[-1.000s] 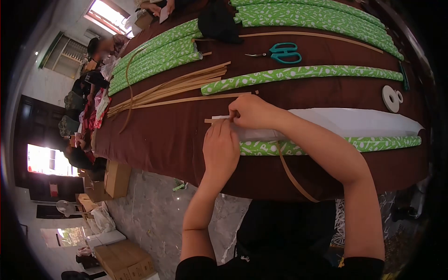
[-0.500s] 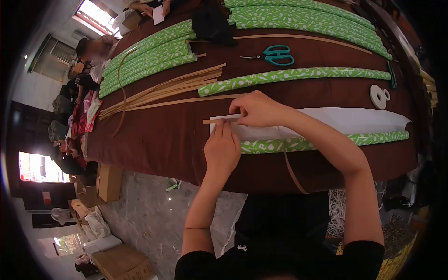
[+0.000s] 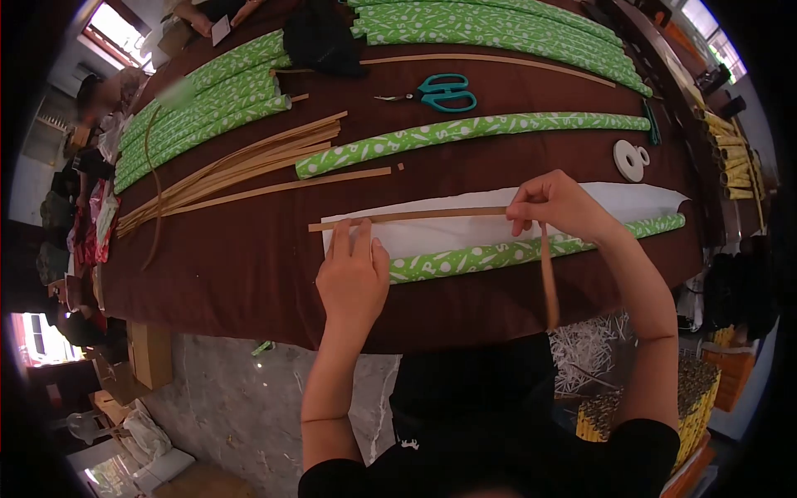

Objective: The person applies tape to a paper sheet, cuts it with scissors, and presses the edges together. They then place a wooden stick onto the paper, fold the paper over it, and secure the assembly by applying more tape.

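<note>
My left hand (image 3: 353, 270) lies with its fingers stretched out, pressing the left end of a flat brown strip (image 3: 448, 215) onto the white underside of a sheet of wrapping paper (image 3: 432, 236). The thumb and fingers of my right hand (image 3: 560, 206) are pinched on the same strip farther right. From there the strip's loose tail (image 3: 549, 286) hangs down past the near side of the paper. The near part of the paper is rolled up, showing a green side with white print. A finished-looking green roll (image 3: 473, 131) lies beyond the sheet.
A bundle of brown strips (image 3: 241, 166) lies left, near stacked green rolls (image 3: 207, 116). Teal-handled scissors (image 3: 447, 93), a black cloth (image 3: 322, 41) and a white tape roll (image 3: 628, 161) are on the brown-covered table (image 3: 207, 274). Another person's hands hold a phone (image 3: 221, 31).
My right hand has moved right along the strip, away from my left hand, and the strip now lies straighter across the paper. The whole view has shifted slightly.
</note>
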A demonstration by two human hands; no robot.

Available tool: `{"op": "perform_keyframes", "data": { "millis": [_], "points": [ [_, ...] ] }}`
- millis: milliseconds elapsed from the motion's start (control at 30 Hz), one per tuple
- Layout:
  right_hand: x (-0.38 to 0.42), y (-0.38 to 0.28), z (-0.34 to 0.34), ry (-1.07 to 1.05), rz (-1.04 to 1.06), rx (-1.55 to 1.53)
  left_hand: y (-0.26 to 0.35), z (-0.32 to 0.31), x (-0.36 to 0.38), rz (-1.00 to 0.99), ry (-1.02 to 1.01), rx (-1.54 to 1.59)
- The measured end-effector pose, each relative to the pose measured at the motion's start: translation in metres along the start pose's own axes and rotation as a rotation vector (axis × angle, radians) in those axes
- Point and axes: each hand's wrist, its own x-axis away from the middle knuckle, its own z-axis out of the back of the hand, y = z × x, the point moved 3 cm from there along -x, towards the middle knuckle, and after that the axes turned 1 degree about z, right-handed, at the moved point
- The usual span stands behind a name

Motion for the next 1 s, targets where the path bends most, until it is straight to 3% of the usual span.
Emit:
{"op": "perform_keyframes", "data": {
  "millis": [167,400,633,1000],
  "points": [
    [0.026,0.006,0.031,0.103,-0.237,0.19,0.003,0.001,0.003,-0.039,-0.026,0.0],
    [0.049,0.03,0.078,0.176,-0.187,0.329,0.003,-0.004,0.004,-0.028,-0.043,-0.071],
    [0.039,0.048,0.086,0.317,0.046,0.591,0.006,-0.004,0.002,0.011,-0.083,-0.07],
    [0.03,0.05,0.087,0.43,-0.052,0.545,0.003,-0.006,0.004,-0.022,-0.058,-0.124]
  ]
}}
